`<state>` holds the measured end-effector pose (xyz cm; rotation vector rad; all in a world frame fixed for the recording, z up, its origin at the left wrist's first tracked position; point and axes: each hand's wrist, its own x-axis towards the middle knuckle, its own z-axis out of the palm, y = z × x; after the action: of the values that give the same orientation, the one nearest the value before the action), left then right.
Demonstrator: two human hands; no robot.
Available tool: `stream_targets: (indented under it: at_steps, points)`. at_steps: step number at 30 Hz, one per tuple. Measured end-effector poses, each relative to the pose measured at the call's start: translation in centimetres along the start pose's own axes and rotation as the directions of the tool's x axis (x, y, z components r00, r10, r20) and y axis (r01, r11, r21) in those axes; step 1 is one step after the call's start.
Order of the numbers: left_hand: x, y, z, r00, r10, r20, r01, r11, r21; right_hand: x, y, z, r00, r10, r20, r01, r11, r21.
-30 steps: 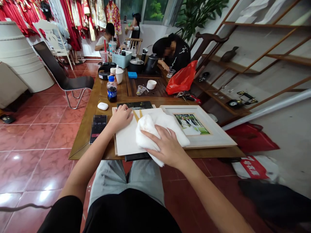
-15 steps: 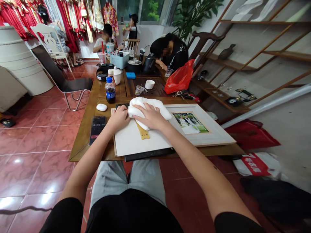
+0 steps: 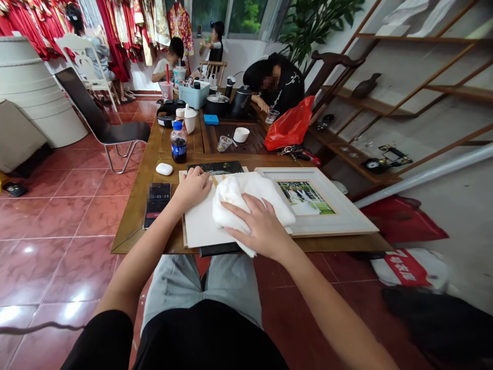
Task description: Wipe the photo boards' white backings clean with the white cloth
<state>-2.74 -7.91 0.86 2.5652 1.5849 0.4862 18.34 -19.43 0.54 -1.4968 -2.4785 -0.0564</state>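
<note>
A folded white towel (image 3: 234, 203) lies on a white board (image 3: 200, 221) near the table's front edge. My right hand (image 3: 264, 226) is on the towel's front right part, fingers curved over it and pressing it onto the board. My left hand (image 3: 195, 188) rests on the board's back left corner, fingers stretched out, left of the towel. Part of a yellowish strip (image 3: 217, 179) shows behind the towel; the rest is covered. To the right, a pale picture frame (image 3: 352, 218) surrounds a photo of two people (image 3: 304, 198). A dark panel (image 3: 221, 167) is behind the board.
Left of the board are a phone with a running timer (image 3: 157, 203) and a white earbud case (image 3: 164, 169). Behind them stands a cola bottle (image 3: 178, 144). A red bag (image 3: 288, 128) and cups are farther back. A person (image 3: 277, 85) leans over the far right side.
My right hand has moved the towel toward me and to the right, over the strip's front end. My left hand has stayed near the board's back left, now apart from the towel.
</note>
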Motion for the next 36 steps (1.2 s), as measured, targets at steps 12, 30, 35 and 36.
stream_targets:
  at_steps: [12,30,35,36]
  points:
    - [0.1,-0.2,0.3,1.0,0.002,-0.009,-0.002,1.0,-0.01,-2.7,-2.5,0.2,0.999,-0.039,-0.033,0.04,0.999,0.017]
    - [1.0,-1.1,1.0,0.999,0.033,0.015,-0.033,0.999,-0.014,-0.8,-5.5,0.7,0.995,-0.097,-0.007,0.097,0.992,0.082]
    - [0.5,-0.5,0.4,0.999,0.043,-0.016,-0.043,0.999,-0.024,-3.3,-2.2,0.3,0.999,-0.03,-0.044,0.031,0.999,0.008]
    - [0.4,-0.5,0.4,0.999,0.043,-0.011,-0.044,0.999,-0.024,-3.9,-1.5,0.3,0.998,-0.016,-0.061,0.016,1.0,-0.008]
